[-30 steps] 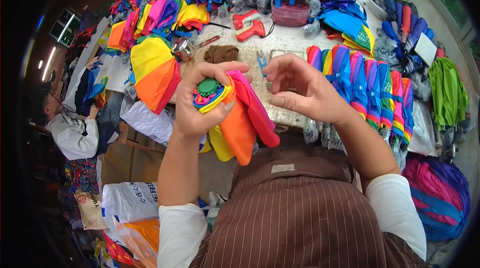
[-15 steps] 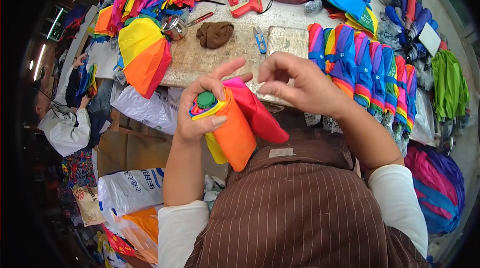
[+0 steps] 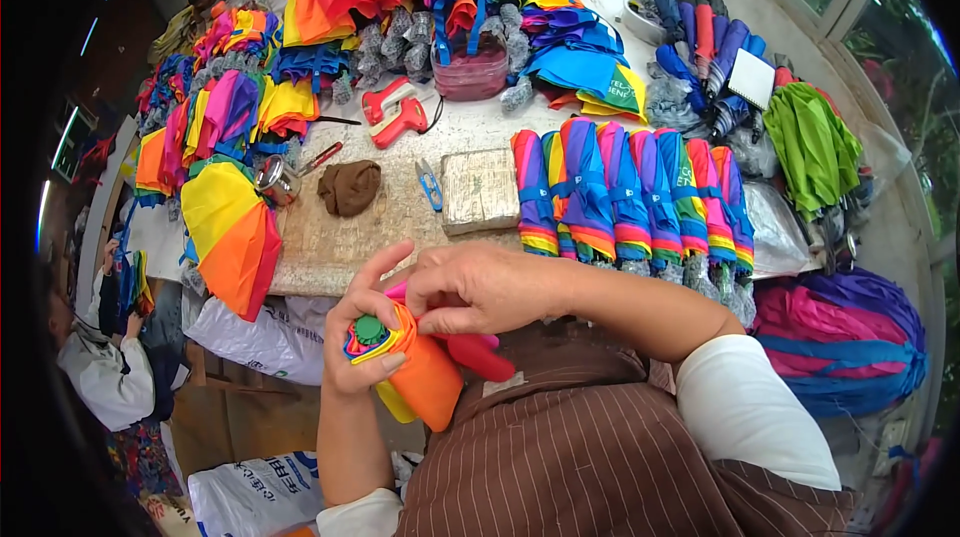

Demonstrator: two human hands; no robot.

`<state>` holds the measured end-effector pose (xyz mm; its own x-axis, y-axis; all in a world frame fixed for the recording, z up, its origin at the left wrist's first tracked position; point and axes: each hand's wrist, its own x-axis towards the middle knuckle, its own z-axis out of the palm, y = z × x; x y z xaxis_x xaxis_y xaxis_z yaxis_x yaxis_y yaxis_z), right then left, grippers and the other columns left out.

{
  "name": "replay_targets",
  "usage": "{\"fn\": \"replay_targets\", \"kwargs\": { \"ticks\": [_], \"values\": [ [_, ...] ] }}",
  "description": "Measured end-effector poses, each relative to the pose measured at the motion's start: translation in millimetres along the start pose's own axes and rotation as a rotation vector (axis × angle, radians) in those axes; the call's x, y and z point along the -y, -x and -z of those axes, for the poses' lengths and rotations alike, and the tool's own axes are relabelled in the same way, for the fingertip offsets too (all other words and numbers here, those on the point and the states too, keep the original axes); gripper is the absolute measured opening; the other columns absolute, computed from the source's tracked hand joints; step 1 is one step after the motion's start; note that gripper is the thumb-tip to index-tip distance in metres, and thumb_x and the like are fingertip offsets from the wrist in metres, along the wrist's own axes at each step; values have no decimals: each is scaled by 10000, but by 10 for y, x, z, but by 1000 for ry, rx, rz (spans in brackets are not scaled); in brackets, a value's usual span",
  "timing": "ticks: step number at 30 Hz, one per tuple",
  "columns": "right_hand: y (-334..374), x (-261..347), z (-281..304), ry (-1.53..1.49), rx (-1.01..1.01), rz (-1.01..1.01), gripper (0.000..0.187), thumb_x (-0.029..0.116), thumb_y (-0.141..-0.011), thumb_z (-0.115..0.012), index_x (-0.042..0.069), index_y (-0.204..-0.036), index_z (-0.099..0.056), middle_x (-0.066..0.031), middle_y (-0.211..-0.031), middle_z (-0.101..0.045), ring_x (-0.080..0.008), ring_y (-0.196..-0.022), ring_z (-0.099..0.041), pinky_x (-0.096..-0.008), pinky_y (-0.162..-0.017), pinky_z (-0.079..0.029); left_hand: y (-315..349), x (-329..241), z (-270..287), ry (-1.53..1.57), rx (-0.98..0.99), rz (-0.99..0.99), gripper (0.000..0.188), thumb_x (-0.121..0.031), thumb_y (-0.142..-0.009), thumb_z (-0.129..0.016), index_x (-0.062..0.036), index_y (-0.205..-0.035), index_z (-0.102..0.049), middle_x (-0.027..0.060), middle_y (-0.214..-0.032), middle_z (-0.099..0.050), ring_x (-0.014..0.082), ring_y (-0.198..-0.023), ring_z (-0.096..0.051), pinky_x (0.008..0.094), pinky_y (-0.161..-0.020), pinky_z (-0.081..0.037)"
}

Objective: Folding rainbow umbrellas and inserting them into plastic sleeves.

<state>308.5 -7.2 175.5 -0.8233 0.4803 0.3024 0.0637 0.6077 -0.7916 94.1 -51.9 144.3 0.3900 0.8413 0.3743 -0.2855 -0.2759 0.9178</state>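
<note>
A rainbow umbrella [image 3: 428, 384], rolled up with orange cloth outermost, is in my left hand [image 3: 350, 332]. Its green round end [image 3: 369, 330] faces up between my thumb and fingers, and a loose red panel [image 3: 480, 355] sticks out on its right side. My right hand [image 3: 485, 287] reaches across from the right, thumb and fingertips closed on the cloth near the top of the roll. Part of that grip is hidden behind the fingers. The umbrella is held in front of my brown striped apron [image 3: 590, 447], at the table's near edge.
On the worktable [image 3: 330, 247] lie a brown cloth [image 3: 350, 187], blue thread snips [image 3: 429, 185], a flat block [image 3: 480, 191] and red-white tools [image 3: 397, 115]. Several banded umbrellas [image 3: 630, 192] line the right; a half-open umbrella [image 3: 228, 232] hangs at left. A co-worker [image 3: 105, 367] is at far left.
My right hand has come left and closed on the cloth at the top of the roll, from being held apart. The view has tilted up, showing more of the far table.
</note>
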Motion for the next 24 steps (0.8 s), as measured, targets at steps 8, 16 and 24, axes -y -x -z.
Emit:
{"fn": "replay_targets", "kwargs": {
  "ticks": [8,16,24],
  "values": [
    [153,-164,-54,62,42,-41,212,222,-848,-660,55,-856,-529,-110,-793,-548,-260,-713,-571,-359,-645,-452,51,125,-16,-76,77,69,259,-156,-632,-706,-63,-834,-574,281,-1427,-302,302,-1206,-478,364,-1036,-314],
    [180,-103,162,-219,-262,-238,180,187,-885,-650,40,-940,-562,45,-800,-551,-31,-721,-501,-188,-625,-429,384,538,161,44,56,94,288,-194,-656,-712,-42,-847,-559,269,-1420,-320,437,-1275,-393,501,-1050,-301],
    [347,-463,-643,102,-97,-343,392,263,-739,-783,50,-982,-560,-45,-763,-558,-156,-695,-558,-300,-612,-466,453,587,293,10,71,47,272,-188,-649,-709,-84,-861,-575,279,-1433,-308,336,-1264,-425,419,-1044,-314]
  ]
}}
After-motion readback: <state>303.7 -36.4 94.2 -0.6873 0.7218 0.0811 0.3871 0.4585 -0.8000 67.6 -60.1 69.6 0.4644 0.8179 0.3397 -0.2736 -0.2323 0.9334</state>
